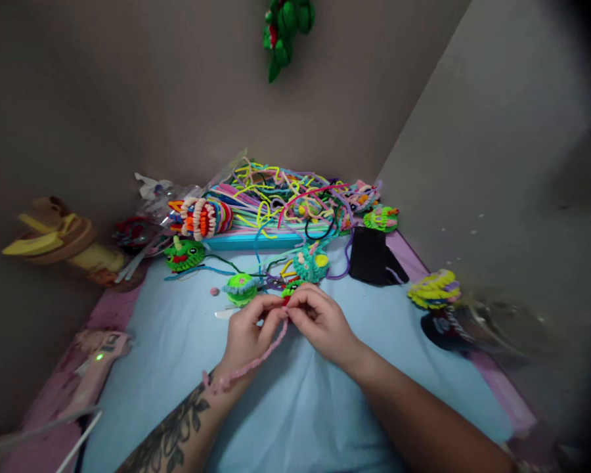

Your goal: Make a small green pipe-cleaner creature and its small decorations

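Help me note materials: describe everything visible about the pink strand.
The pink strand is slim and fuzzy, like chenille stem. Its upper part is pinched where the left hand and right hand meet; from there it curves down in front of the left wrist to a small bent free end. Contact with the wrist is unclear.

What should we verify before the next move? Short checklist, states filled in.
1. Left hand at the pale pink fuzzy strand: ok, fingertips pinched at its upper end.
2. Right hand meeting the left at that end: ok; its own grip, cannot tell.
3. Strand's tail clear of the left wrist in view: not ok, it crosses it.
4. Strand fixed to the small green-and-red fuzzy piece: cannot tell, fingers hide most of it.
5. Multicoloured heap of fuzzy strands clear of both hands: ok, it lies beyond them.
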`<act>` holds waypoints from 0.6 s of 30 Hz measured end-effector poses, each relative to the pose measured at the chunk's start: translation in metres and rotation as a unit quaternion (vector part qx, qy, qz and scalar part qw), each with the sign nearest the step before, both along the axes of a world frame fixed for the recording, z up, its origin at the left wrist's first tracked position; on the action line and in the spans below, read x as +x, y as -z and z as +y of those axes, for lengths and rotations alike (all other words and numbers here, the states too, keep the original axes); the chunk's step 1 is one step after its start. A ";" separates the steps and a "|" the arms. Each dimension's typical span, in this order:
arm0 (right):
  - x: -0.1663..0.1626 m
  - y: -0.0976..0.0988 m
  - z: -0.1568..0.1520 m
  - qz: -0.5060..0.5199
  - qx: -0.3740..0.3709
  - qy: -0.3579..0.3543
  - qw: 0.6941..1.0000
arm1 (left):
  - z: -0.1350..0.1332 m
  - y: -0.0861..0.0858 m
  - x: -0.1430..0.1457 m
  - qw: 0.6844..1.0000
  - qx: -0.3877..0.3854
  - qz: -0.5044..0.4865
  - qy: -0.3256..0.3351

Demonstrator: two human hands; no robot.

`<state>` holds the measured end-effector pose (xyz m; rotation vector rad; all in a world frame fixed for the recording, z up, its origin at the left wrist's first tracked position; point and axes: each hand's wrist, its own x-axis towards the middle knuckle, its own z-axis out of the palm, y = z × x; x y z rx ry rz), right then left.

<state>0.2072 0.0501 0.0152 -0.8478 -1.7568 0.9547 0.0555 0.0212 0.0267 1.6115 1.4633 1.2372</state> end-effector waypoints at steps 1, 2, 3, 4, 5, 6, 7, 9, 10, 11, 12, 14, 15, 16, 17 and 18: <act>0.000 0.000 0.000 0.000 -0.001 -0.001 1.000 | 0.000 0.000 0.000 1.000 -0.011 -0.011 0.006; 0.000 -0.001 0.000 -0.001 0.001 -0.001 1.000 | 0.001 0.001 0.000 0.999 -0.025 -0.025 0.015; 0.001 -0.001 0.000 -0.002 0.007 0.000 1.000 | 0.002 0.001 0.000 0.998 -0.043 -0.042 0.026; 0.001 -0.002 0.000 -0.004 0.016 0.002 1.000 | 0.002 0.002 0.000 0.995 -0.064 -0.061 0.037; 0.001 -0.002 0.000 -0.007 0.027 0.004 1.000 | 0.003 0.003 0.000 0.992 -0.085 -0.082 0.049; 0.001 -0.002 0.000 -0.013 0.040 0.007 0.999 | 0.003 0.004 0.000 0.987 -0.105 -0.103 0.060; 0.002 -0.002 0.000 -0.018 0.054 0.009 0.998 | 0.004 0.004 0.000 0.982 -0.123 -0.125 0.070; 0.002 -0.001 0.001 -0.029 0.080 0.014 0.996 | 0.005 0.003 0.000 0.970 -0.154 -0.164 0.086; 0.003 -0.001 0.001 -0.033 0.091 0.016 0.995 | 0.006 0.001 0.000 0.964 -0.169 -0.182 0.095; 0.003 0.000 0.001 -0.037 0.102 0.019 0.994 | 0.006 0.000 0.000 0.957 -0.183 -0.198 0.104; 0.004 0.000 0.001 -0.040 0.113 0.020 0.993 | 0.006 -0.002 0.001 0.951 -0.197 -0.210 0.114; 0.004 0.000 0.002 -0.047 0.134 0.023 0.990 | 0.007 -0.004 0.001 0.939 -0.219 -0.229 0.136; 0.004 0.000 0.002 -0.050 0.141 0.025 0.988 | 0.007 -0.005 0.001 0.934 -0.226 -0.235 0.145; 0.004 0.000 0.001 -0.051 0.144 0.028 0.988 | 0.007 -0.006 0.001 0.932 -0.228 -0.238 0.151; 0.004 -0.001 0.001 -0.050 0.143 0.030 0.988 | 0.006 -0.005 0.001 0.931 -0.227 -0.238 0.156; 0.004 -0.001 0.001 -0.047 0.140 0.033 0.989 | 0.006 -0.005 0.001 0.934 -0.224 -0.232 0.157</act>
